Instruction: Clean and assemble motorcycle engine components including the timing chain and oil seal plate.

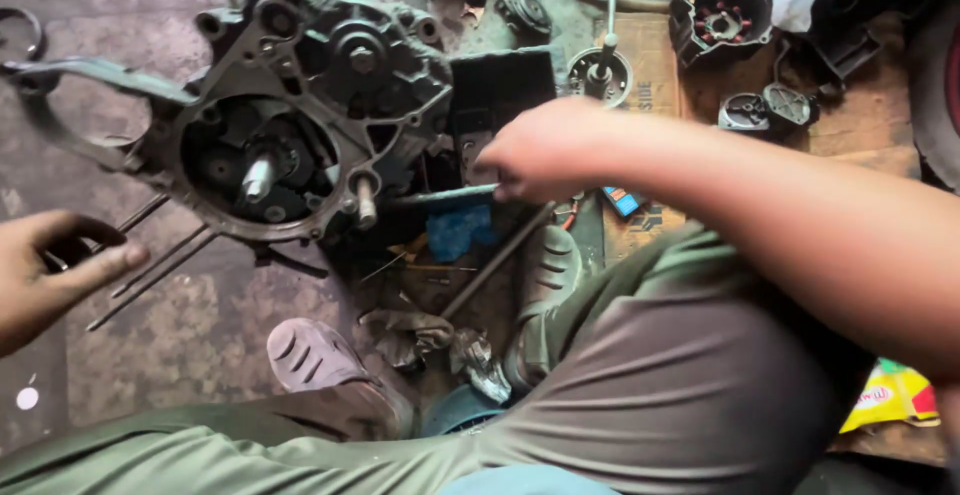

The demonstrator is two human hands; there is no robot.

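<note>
While the engine crankcase (300,105) lies on the stained concrete floor (180,345), the right hand (545,150) reaches across to its right edge, fingers curled under (what they grip cannot be told). The left hand (45,270) pinches thin metal rods (160,255) at lower left, fingers narrow.

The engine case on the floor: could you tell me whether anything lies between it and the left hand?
Only thin metal rods lie on the floor between the left hand and the engine case; nothing else visible blocks it.
</note>
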